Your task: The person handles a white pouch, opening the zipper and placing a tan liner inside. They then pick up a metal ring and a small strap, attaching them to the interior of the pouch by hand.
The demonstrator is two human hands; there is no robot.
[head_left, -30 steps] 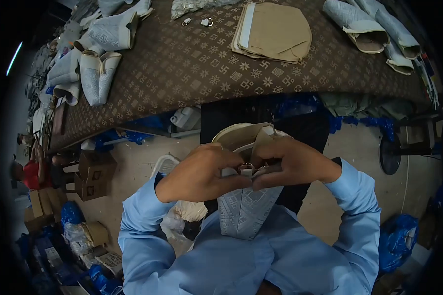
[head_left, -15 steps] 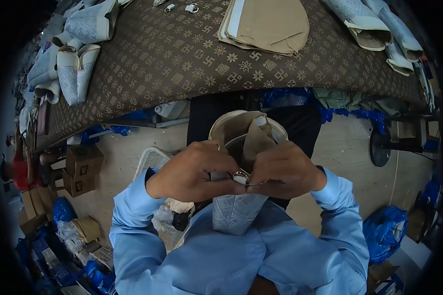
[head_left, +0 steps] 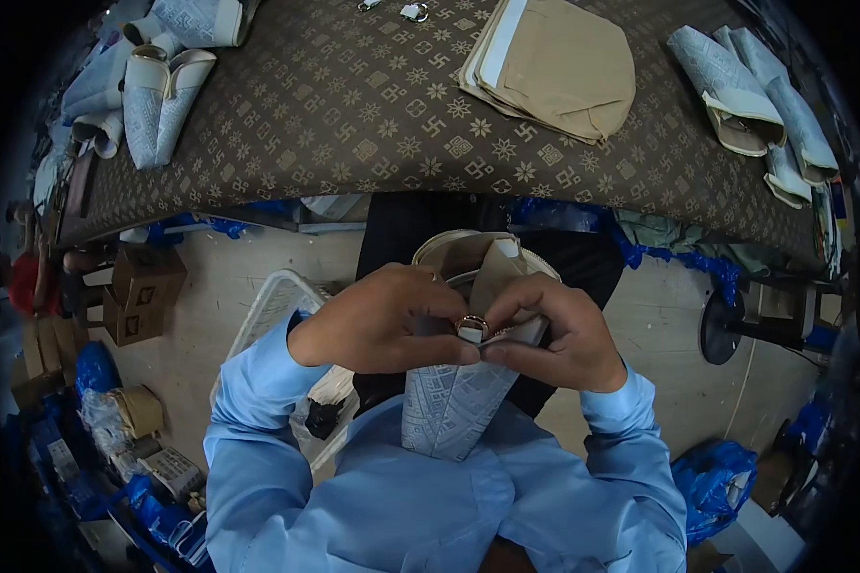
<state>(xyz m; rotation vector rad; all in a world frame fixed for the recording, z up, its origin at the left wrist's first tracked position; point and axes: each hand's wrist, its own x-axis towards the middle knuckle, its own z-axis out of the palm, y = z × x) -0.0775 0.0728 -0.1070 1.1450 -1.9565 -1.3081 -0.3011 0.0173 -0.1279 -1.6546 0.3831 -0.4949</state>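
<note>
A pale grey patterned bag piece point(head_left: 449, 411) with a beige lining stands between my body and the table edge. My left hand point(head_left: 387, 320) pinches its rim from the left. From the right, my right hand point(head_left: 564, 334) pinches the same rim with thumb and fingers. A small gold-coloured ring point(head_left: 471, 327) with a whitish tab sits at the rim between the two hands. Beige lining fabric point(head_left: 497, 272) rises out of the opening behind the fingers.
On the brown patterned tablecloth point(head_left: 354, 124) lie stacked beige panels point(head_left: 569, 72), patterned pieces at the left point(head_left: 162, 105) and right point(head_left: 726, 91), and small rings point(head_left: 415, 12). A white basket point(head_left: 272, 306) stands at lower left. Cardboard boxes point(head_left: 143, 291) are farther left.
My right hand's fingers have opened out somewhat around the rim, showing more of the ring. The view has shifted, so the table items sit lower in it.
</note>
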